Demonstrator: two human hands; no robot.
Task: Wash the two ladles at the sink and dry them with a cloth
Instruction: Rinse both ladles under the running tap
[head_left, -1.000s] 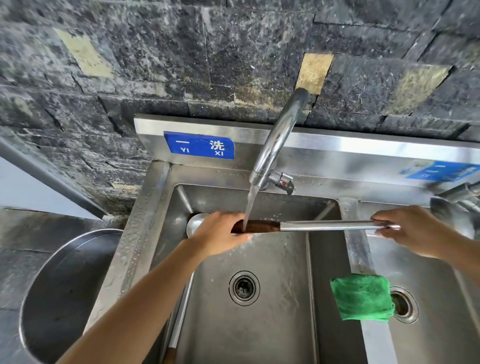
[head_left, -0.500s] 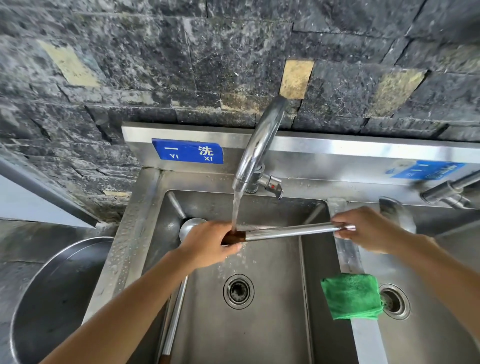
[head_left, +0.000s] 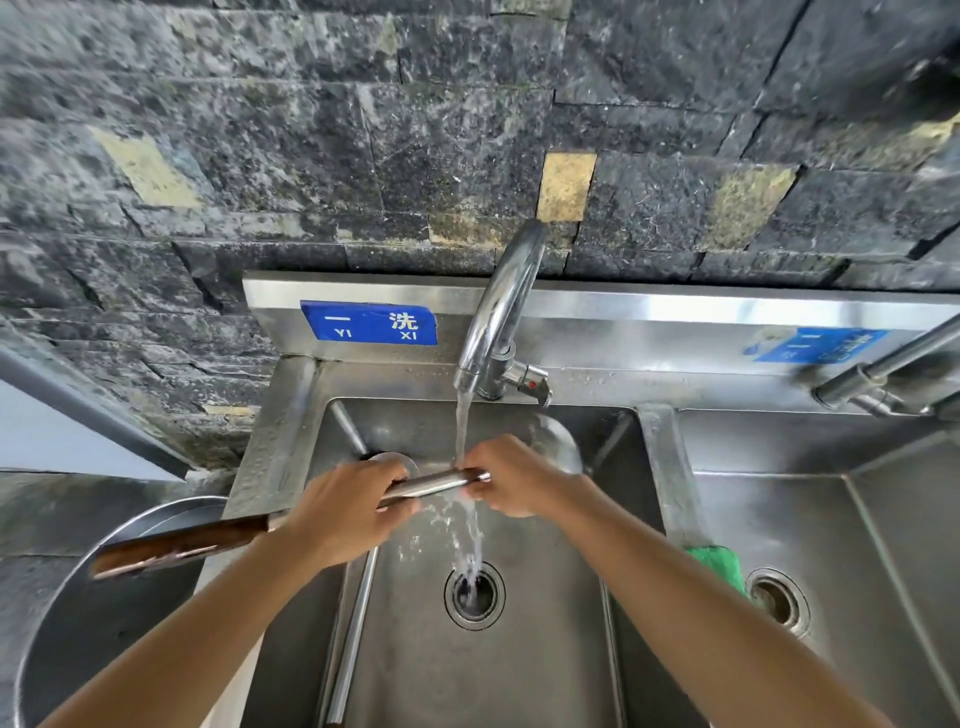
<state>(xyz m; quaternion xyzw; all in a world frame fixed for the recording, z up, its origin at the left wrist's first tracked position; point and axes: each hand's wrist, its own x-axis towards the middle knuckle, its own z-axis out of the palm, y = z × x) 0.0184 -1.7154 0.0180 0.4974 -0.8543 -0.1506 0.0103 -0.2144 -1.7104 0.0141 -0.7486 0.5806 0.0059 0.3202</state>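
I hold one ladle (head_left: 431, 486) level under the running tap (head_left: 498, 312). My left hand (head_left: 348, 512) grips its steel shaft. My right hand (head_left: 514, 480) grips the shaft close to the bowl (head_left: 558, 441), which shows behind my fingers. Its dark wooden handle (head_left: 176, 545) sticks out to the left past the sink's edge. Water strikes the shaft between my hands and runs into the drain (head_left: 474, 595). The second ladle (head_left: 353, 634) lies in the left basin, its bowl at the back under my left hand. A green cloth (head_left: 719, 564) lies on the divider, partly hidden by my right forearm.
A large round steel basin (head_left: 104, 623) stands left of the sink, under the wooden handle. The right sink basin (head_left: 831, 519) has its own drain (head_left: 776, 600) and a second tap (head_left: 883, 374). A dark stone wall rises behind.
The held ladle has slid left: its wooden handle now juts over the round basin and its bowl has come into the left sink basin. My right hand moved left under the tap.
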